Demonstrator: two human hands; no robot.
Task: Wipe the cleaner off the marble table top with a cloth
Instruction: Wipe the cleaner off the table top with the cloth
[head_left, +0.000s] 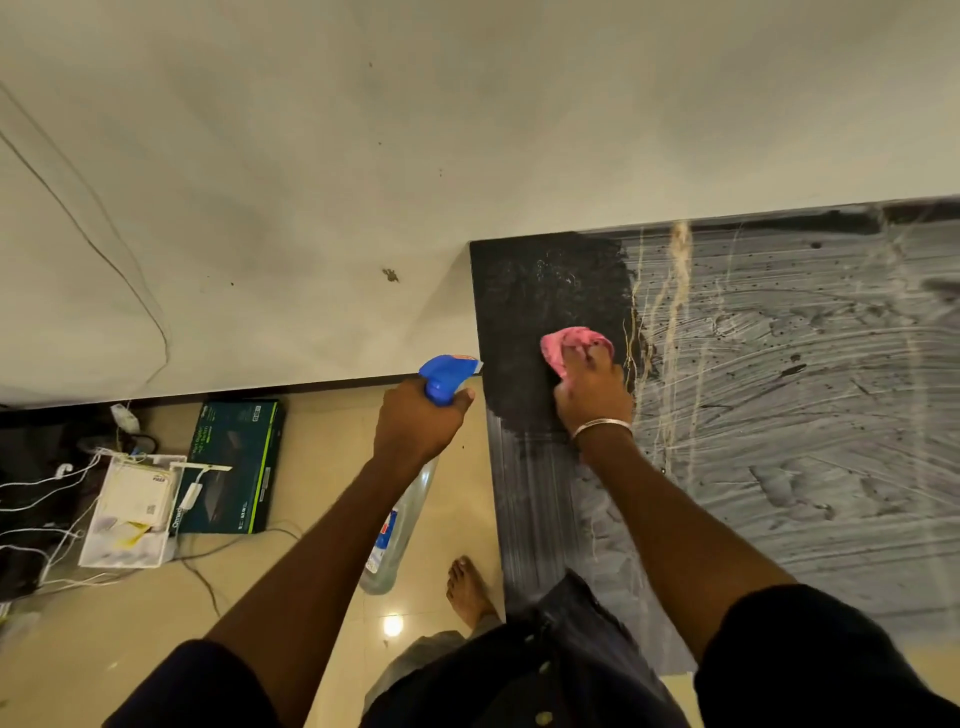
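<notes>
The right hand (592, 395) has its grip tight on a pink cloth (563, 345), pressed on the dark tabletop (535, 291) beside white cleaner streaks (789, 364). The left hand (415, 421) squeezes a spray bottle (447, 371) over the floor (322, 467).

A dark green box (234, 467) lies on the tiled floor (322, 467) beside a white tray (130, 519) amid tangled white cables (47, 488).

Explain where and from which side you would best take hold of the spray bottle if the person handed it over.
Grip the clear body of the spray bottle from below. It hangs nearly upright over the floor, and the left hand already fills the neck under the blue trigger head, so the body is probably the only free part.
</notes>
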